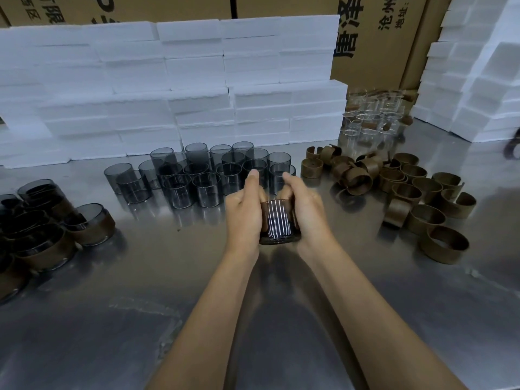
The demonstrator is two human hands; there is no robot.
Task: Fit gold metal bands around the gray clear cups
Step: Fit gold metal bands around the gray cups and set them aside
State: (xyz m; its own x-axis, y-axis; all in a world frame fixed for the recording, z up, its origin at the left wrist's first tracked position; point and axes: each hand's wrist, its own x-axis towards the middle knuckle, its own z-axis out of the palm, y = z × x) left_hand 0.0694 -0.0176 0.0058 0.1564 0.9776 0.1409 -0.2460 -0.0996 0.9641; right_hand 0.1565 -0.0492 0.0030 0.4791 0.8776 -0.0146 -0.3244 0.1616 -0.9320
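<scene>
Between both hands, above the middle of the steel table [281, 319], I hold a gray clear cup [277, 223] with a gold band around it. My left hand [244, 212] grips its left side and my right hand [306, 209] grips its right side, fingers curled over the top. Behind my hands stands a cluster of several bare gray cups [197, 173]. To the right lies a pile of several loose gold bands [408, 190]. At the left edge lie several banded cups [42, 229], some on their sides.
White foam blocks [174, 88] are stacked along the back of the table and at the far right [475, 80]. Clear uncolored glasses [371, 116] stand at the back right. Cardboard boxes [374, 38] rise behind everything.
</scene>
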